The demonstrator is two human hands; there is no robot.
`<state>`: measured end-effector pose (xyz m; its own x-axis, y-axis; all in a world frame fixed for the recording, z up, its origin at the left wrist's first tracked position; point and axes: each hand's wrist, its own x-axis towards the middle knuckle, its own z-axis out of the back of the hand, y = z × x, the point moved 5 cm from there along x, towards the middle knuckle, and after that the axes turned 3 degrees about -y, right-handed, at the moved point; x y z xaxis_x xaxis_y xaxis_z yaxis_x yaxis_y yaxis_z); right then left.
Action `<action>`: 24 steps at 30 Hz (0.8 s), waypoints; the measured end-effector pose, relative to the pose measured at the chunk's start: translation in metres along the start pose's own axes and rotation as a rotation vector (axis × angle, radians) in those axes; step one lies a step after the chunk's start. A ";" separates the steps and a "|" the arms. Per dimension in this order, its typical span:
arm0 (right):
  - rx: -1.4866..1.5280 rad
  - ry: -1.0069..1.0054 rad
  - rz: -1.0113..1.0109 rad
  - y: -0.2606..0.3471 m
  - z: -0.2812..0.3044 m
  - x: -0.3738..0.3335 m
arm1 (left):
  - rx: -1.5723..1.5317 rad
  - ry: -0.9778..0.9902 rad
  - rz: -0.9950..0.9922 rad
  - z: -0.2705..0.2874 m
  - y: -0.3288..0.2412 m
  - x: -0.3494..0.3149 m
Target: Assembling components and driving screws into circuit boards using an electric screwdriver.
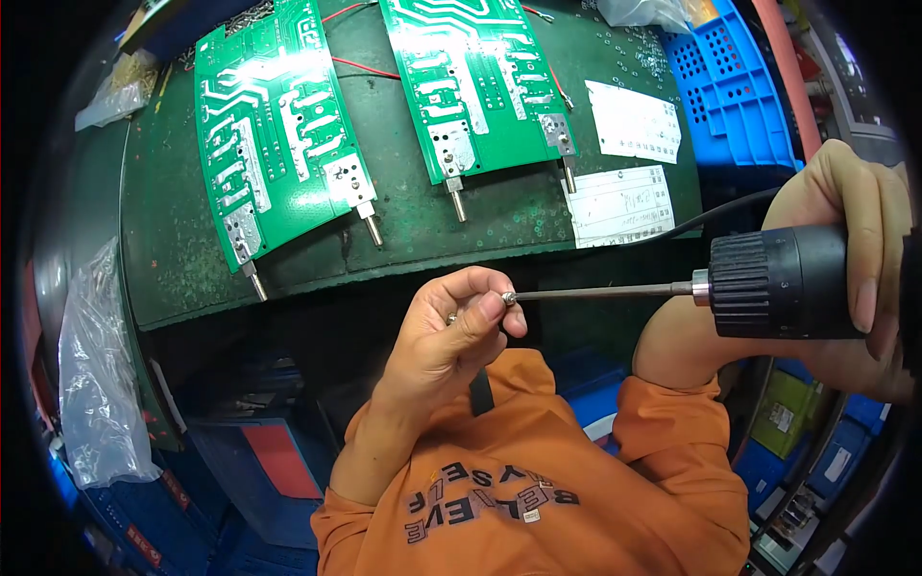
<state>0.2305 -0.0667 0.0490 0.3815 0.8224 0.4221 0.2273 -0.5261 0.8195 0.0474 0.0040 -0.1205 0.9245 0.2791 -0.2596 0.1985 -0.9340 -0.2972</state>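
My left hand pinches a small metal screw between thumb and forefinger. The screw meets the tip of a long driver bit. A second small shiny piece shows between the fingers of the same hand. My right hand is wrapped round a black power screwdriver, held level with its bit pointing left. Beyond my hands, two green circuit boards lie on the table: one at left, one at right. Metal posts stick out from their near edges.
The dark green table ends just beyond my hands. Paper sheets and a blue plastic basket are at right. Red wires run by the boards. A black cable crosses the table edge. A clear plastic bag hangs at left.
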 end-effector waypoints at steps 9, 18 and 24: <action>-0.020 -0.009 -0.003 -0.003 0.002 0.005 | 0.047 -0.021 -0.007 -0.010 -0.003 0.004; -0.070 -0.071 0.000 0.057 0.087 -0.005 | -0.258 -0.170 0.098 -0.048 0.031 0.060; -0.075 -0.113 -0.009 0.063 0.121 -0.010 | -0.399 -0.153 0.085 -0.057 0.037 0.089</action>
<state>0.3496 -0.1339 0.0499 0.4797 0.7948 0.3718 0.1652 -0.4979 0.8513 0.1559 -0.0180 -0.1024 0.8901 0.1993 -0.4099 0.2617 -0.9598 0.1016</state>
